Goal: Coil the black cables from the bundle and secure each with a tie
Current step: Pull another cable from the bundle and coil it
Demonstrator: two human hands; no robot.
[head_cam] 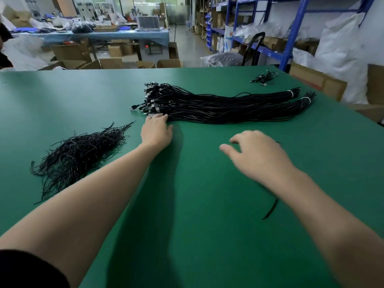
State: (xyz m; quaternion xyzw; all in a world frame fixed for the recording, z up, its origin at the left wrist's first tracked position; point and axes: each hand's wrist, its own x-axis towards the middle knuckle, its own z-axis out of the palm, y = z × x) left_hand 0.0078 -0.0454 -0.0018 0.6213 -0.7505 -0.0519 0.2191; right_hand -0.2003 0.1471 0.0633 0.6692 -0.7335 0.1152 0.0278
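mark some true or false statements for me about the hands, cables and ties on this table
1. The left hand touches the connector end of the cable bundle. True.
2. The pile of loose black ties lies to the right of the bundle. False: it lies to its left, nearer the person.
3. White bands bind the bundle at its right end. True.
4. The right hand rests on the bundle. False: it is apart from it, over the bare table.
5. The table is blue. False: it is green.
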